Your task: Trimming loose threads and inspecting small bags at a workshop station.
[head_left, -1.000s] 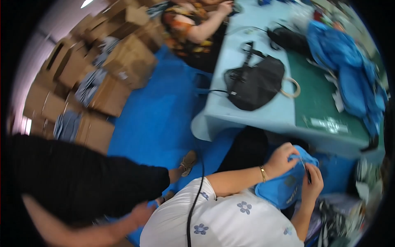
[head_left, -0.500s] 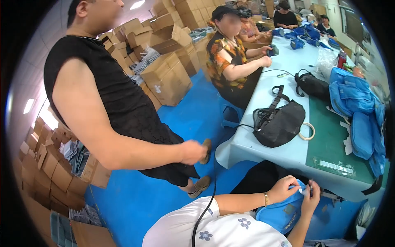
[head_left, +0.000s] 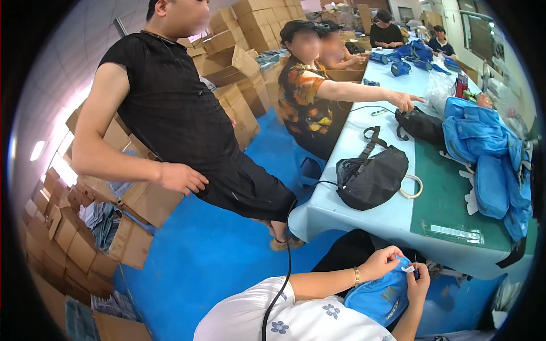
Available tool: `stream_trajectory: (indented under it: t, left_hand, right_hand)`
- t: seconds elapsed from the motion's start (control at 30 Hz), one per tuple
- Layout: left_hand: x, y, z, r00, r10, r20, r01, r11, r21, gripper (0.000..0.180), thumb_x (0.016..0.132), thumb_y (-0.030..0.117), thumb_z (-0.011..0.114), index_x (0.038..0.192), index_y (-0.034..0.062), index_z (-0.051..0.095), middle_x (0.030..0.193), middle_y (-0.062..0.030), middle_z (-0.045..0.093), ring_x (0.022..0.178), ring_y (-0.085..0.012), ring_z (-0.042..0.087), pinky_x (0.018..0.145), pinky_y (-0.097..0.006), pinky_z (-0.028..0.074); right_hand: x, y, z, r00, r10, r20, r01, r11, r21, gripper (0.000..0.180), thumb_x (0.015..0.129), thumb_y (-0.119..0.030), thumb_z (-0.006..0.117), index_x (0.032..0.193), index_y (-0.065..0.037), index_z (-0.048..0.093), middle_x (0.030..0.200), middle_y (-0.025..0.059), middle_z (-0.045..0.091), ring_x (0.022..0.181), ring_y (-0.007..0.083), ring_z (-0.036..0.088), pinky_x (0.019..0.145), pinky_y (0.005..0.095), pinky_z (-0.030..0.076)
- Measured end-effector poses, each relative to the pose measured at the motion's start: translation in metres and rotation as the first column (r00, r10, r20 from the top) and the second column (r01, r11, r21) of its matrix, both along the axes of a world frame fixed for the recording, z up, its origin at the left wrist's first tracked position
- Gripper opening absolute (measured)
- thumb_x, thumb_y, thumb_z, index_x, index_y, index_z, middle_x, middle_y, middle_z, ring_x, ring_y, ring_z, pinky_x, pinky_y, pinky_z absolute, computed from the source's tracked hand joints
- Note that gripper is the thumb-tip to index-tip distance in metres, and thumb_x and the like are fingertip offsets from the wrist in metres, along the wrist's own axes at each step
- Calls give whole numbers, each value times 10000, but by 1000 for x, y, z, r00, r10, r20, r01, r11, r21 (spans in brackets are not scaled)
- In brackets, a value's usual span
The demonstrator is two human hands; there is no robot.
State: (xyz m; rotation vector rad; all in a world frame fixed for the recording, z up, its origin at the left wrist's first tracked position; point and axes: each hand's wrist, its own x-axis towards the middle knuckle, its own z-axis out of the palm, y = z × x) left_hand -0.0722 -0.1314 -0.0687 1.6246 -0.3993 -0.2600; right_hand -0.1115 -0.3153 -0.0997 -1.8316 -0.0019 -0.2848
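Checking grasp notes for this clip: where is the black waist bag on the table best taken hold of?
Grip the black waist bag by its strap loop, coming from above: the strap arches up off the light-blue table at the far end, clear of the soft, slumped body.

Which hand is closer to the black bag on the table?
Left. The left hand grips the blue pouch below the black bag; the right hand holds it lower, farther right.
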Motion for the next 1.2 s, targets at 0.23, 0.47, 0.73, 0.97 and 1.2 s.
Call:
stream_trajectory:
  t: [0.23, 0.47, 0.73, 0.97, 1.2]
  left_hand:
    - [3, -6, -14, 990, -85, -116, 72, 991, -111, 200, 896, 61, 524, 1089, 19, 494, 806, 11, 525, 728, -38, 473, 651, -189, 400]
    - [8, -1, -19, 981, -165, -103, 161, 986, -41, 156, 908, 79, 521, 1053, 24, 513, 806, 16, 529, 727, -36, 473, 656, -189, 404]
    - [15, 0, -19, 960, 14, 279, -78, 973, 219, 108, 859, 109, 610, 867, 4, 583, 779, -63, 529, 690, -140, 534, 613, -264, 450]
    - [21, 2, -21, 889, -49, 456, -132, 925, 357, 98, 804, 87, 614, 859, 7, 619, 813, -121, 546, 735, -269, 566, 657, -337, 475]
    - [23, -1, -23, 856, -55, 514, -177, 904, 390, 108, 793, 70, 596, 870, 0, 625, 816, -130, 551, 774, -292, 564, 698, -361, 478]
  right_hand:
    - [-8, -6, 1, 999, -39, -8, 38, 997, -72, 93, 759, 4, 615, 821, 7, 545, 747, 58, 494, 673, 151, 473, 633, 260, 395]
    - [-9, -7, 2, 998, -51, 38, 53, 998, -40, 86, 753, 11, 617, 797, 7, 543, 758, 72, 507, 687, 170, 496, 639, 269, 402]
    - [-3, 2, -2, 991, -101, 89, 106, 993, -49, 93, 772, -17, 633, 786, 5, 544, 759, 86, 524, 679, 198, 512, 637, 285, 417]
    - [0, 0, -6, 982, -112, 150, 128, 986, -104, 117, 778, -41, 645, 772, 0, 535, 746, 100, 517, 664, 221, 512, 616, 300, 414]
    - [7, -1, -14, 976, -113, 188, 132, 987, -96, 101, 790, -37, 631, 772, -1, 539, 758, 93, 531, 669, 204, 511, 616, 292, 415]
